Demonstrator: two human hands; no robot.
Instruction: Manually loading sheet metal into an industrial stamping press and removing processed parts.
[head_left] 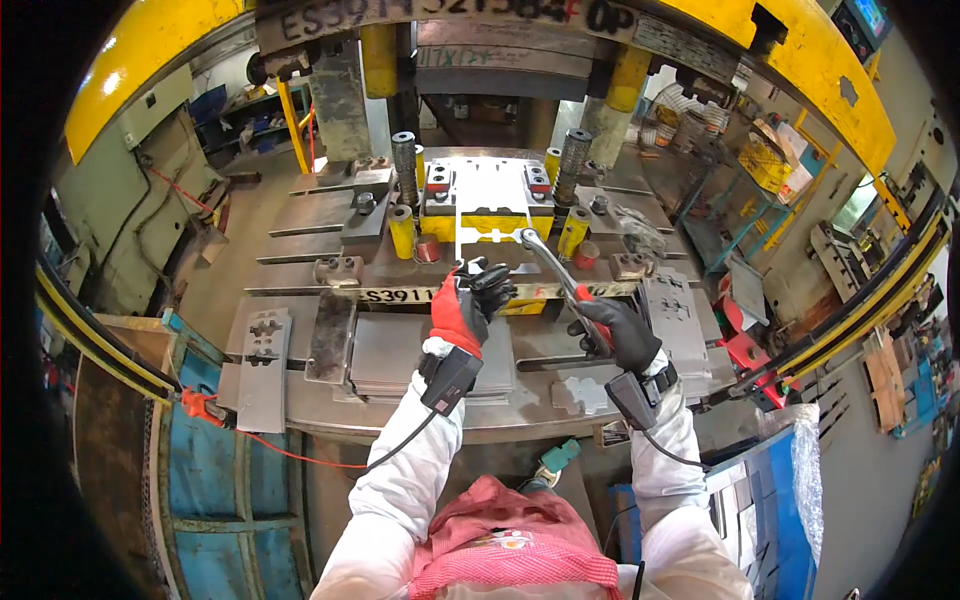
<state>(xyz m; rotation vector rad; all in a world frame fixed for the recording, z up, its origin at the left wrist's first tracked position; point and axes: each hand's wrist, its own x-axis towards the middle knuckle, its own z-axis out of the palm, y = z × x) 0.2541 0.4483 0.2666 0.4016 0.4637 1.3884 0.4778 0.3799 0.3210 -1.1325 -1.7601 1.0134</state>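
A bright, cut-out sheet-metal piece (490,190) lies over the die block, its narrow strips reaching toward me past the yellow front. My left hand (474,298), in a red and black glove, is closed at the near end of its left strip. The exact pinch is partly hidden by the fingers. My right hand (622,332), in a dark glove, is wrapped round a long metal hand tool (556,262) with a rounded head and some red at the grip. The tool tilts up and left, and its head meets the right end of the cross strip.
Black guide posts (405,165) and yellow stop blocks (401,232) stand around the die. Stacked flat sheets (400,355) lie on the near left bed. Cut plates rest at left (264,370) and right (680,325). A small cut piece (580,395) lies near the front edge. The yellow press frame (850,90) arches overhead.
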